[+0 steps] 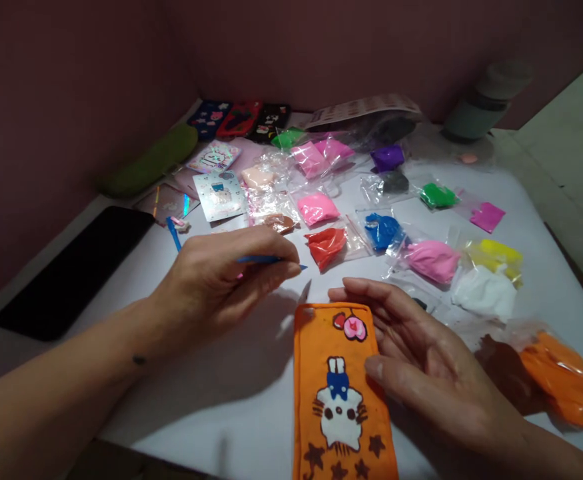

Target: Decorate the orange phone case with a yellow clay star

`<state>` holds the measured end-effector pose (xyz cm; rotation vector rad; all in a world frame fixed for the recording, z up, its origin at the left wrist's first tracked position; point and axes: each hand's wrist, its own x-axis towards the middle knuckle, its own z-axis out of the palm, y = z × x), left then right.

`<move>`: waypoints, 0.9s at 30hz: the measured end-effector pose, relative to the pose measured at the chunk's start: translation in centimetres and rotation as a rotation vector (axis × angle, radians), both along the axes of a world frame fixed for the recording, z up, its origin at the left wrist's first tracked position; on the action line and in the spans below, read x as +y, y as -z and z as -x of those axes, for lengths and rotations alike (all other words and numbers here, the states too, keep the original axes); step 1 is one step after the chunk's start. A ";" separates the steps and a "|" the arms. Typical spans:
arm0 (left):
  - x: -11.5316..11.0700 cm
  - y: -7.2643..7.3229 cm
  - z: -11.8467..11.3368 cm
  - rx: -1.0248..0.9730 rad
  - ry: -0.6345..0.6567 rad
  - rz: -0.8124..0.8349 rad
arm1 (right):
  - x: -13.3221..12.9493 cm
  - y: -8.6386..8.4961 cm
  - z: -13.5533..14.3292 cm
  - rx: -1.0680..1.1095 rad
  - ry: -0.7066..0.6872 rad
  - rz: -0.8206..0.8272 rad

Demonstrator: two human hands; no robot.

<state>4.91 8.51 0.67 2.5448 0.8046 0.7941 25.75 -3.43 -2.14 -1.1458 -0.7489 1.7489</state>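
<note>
"Pinching what, on the left?"

"Pinching a slim blue tool [264, 259] between thumb and fingers of the left grip [231, 277]. Set crosswise along its long axis, tip to the right, near the far left corner of the orange case [316, 373]."

"And for the case?"

"Placed in front of the wearer, between both grips, pointing nearly straight away lengthwise, cut off at the near end by the frame. Decorated with a white cat figure [340, 421], head toward the wearer. Can't tell whether resting on the worktop [241, 393] or lifted."

"And on the right?"

"Spread loosely with the right grip [431, 357], thumb at the case's edge, fingers curved past its far corner. Near an orange bag [566, 380]."
</note>
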 end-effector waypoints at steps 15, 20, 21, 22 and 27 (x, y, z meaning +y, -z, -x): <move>0.4 -0.4 0.7 0.661 0.400 -0.234 | -0.6 -1.8 -0.6 -0.424 0.297 -0.386; 0.5 -0.5 0.7 0.707 0.346 -0.166 | -0.7 -4.9 -0.8 -0.506 0.527 -0.406; 0.6 -0.4 0.7 0.714 0.333 -0.157 | -0.7 -5.5 -0.8 -0.531 0.577 -0.414; 0.7 -0.4 0.7 0.719 0.321 -0.148 | -0.8 -5.9 -0.9 -0.553 0.620 -0.436; 0.9 0.1 0.6 0.719 0.237 -0.151 | -1.3 -7.2 -1.8 -0.680 0.679 -0.615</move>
